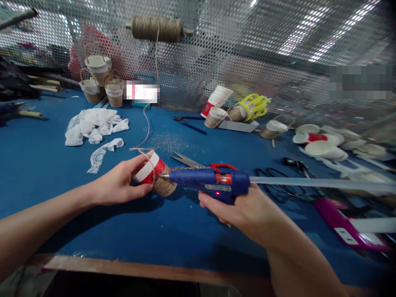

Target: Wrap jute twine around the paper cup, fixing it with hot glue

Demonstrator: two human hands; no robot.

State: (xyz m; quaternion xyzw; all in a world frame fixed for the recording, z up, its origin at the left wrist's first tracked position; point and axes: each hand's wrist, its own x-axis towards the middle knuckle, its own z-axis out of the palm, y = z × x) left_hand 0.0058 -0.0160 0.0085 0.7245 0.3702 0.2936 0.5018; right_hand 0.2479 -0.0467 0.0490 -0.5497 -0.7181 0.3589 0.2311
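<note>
At the centre of the frame, the left hand (120,183) pinches a small tilted red-and-white paper cup (159,164) between thumb and fingers, its lower part wrapped in brown twine. The right hand (247,210) is curled round the handle of a blue plastic glue gun (198,180); whether the trigger is squeezed cannot be told. The cup seems tipped so that its wrapped side faces the nozzle, whose tip sits at the edge of the winding, though contact is unclear. A long translucent glue stick (309,182) juts from the gun's rear toward the right edge.

A loose twine strand (147,123) runs from the cup toward the brown twine spool (157,29) at top centre, probably mounted there to unwind freely; it could snag. Red-handled metal scissors (188,160) lie just behind the gun, crowding it.

Farther out, crumpled white lace pieces (89,126) lie at left, below twine-covered cups with handles (116,98). Blue-handled pliers (193,125) rest at upper centre, near a stack of paper cups (216,99). At right, a black cable (269,187) and a magenta power strip (337,218) clutter the space beside the right forearm.
</note>
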